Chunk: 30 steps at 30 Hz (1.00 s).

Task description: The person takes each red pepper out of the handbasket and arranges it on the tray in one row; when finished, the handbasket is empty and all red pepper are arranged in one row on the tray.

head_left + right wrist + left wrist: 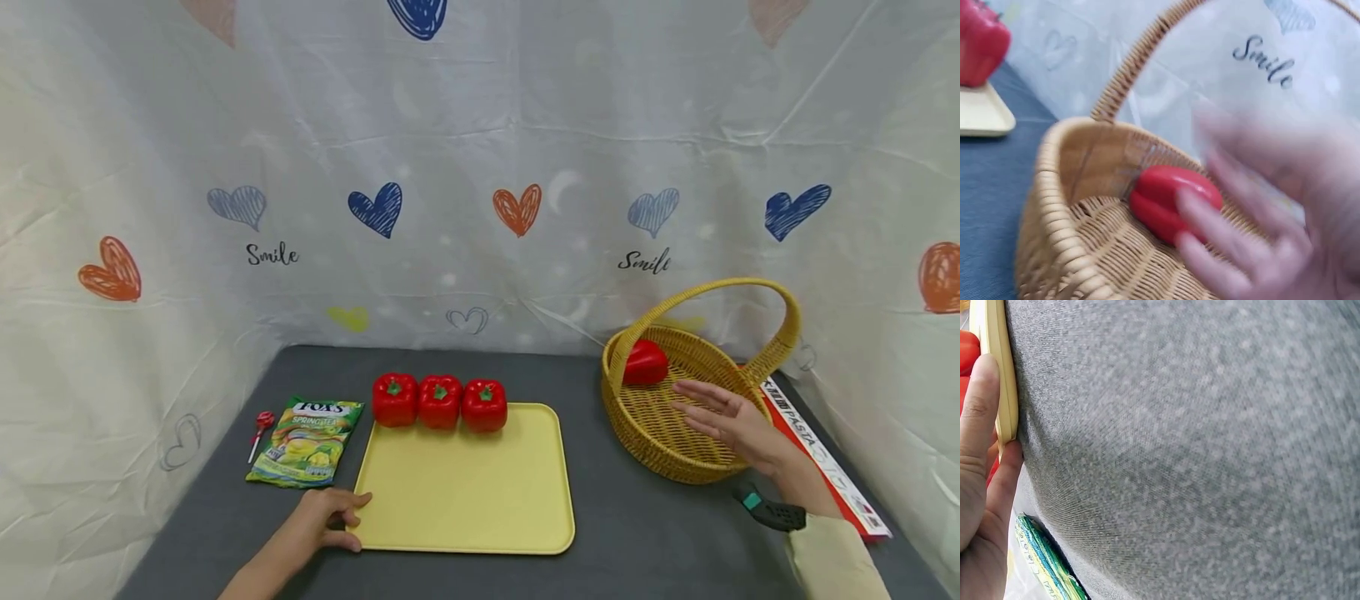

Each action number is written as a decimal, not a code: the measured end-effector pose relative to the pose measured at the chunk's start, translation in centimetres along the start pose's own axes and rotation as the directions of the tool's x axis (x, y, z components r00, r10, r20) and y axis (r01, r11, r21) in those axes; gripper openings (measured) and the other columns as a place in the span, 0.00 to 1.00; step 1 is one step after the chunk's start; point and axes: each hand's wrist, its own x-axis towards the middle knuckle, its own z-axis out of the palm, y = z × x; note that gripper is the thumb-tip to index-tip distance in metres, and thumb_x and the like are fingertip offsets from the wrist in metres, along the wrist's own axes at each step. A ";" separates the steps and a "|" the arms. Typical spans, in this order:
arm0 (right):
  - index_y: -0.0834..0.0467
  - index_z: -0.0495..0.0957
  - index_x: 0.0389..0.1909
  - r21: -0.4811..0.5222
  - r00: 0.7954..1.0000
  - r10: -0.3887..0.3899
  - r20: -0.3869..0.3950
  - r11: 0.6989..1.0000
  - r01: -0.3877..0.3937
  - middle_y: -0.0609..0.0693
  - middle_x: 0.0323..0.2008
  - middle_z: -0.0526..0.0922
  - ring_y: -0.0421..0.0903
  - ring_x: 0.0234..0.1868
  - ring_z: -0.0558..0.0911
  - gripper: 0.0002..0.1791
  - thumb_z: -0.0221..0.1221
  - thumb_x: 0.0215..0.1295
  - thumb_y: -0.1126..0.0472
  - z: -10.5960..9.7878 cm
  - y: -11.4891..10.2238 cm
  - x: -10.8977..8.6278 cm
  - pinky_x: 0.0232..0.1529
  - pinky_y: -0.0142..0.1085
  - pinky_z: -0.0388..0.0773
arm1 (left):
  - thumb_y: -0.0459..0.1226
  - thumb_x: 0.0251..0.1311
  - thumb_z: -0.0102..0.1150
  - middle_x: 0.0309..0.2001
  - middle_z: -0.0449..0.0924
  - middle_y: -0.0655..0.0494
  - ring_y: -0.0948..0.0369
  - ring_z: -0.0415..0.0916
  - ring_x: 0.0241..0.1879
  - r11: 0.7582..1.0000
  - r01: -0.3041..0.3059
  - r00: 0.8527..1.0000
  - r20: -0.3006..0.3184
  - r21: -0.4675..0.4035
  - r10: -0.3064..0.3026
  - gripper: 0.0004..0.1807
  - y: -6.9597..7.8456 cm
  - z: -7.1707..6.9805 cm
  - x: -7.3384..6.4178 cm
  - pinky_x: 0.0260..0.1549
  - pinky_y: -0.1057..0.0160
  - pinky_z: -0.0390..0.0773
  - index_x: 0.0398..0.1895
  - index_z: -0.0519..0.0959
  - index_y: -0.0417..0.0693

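At the near left corner of a yellow tray [465,500], my left hand [318,525] grips the rim between thumb and fingers. The left wrist view shows the thumb [979,406] against the tray's edge [1002,375]. Three red bell peppers [440,402] stand side by side along the tray's back edge, stems up. Over a yellow wicker basket [630,433] on the right, my right hand [738,425] is held with its fingers extended and holds nothing. One red bell pepper [1163,203] lies on its side inside the basket, by its back left wall; the blurred fingers partly cover it in the right wrist view.
Left of the tray lie a green candy bag [307,442] and a red lollipop [262,427]. A red and white pasta box [825,467] lies beside the basket, partly behind my right forearm. The basket's tall handle [720,285] arches above it. A printed curtain hangs behind the dark table [622,533].
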 end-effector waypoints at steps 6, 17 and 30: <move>0.50 0.71 0.59 0.059 0.939 0.232 -0.253 0.973 -0.225 0.31 0.43 0.81 0.31 0.45 0.80 0.16 0.51 0.73 0.63 -1.7 0.4 1.9 0.46 0.30 0.76 | 0.44 0.38 0.75 0.29 0.83 0.59 0.73 0.72 0.31 0.999 -0.041 0.999 -0.031 0.018 0.042 0.27 -0.4 0.1 -0.3 0.27 0.70 0.75 0.37 0.84 0.30; 0.61 0.34 0.75 0.301 0.879 0.410 -0.242 0.893 -0.334 0.56 0.66 0.65 0.37 0.44 0.80 0.41 0.48 0.73 0.52 -1.0 1.4 4.9 0.63 0.41 0.61 | 0.47 0.38 0.74 0.39 0.85 0.45 0.71 0.73 0.36 0.999 0.004 1.000 -0.013 0.047 -0.004 0.17 -0.2 0.1 -0.1 0.29 0.70 0.74 0.23 0.81 0.45; 0.56 0.26 0.74 0.466 0.775 0.527 -0.350 0.815 -0.344 0.57 0.75 0.31 0.40 0.38 0.81 0.51 0.52 0.67 0.44 0.5 1.2 7.0 0.55 0.35 0.72 | 0.46 0.36 0.75 0.43 0.83 0.37 0.66 0.76 0.39 0.999 0.026 0.999 -0.025 0.024 -0.025 0.16 0.0 0.1 -0.2 0.28 0.71 0.73 0.18 0.78 0.48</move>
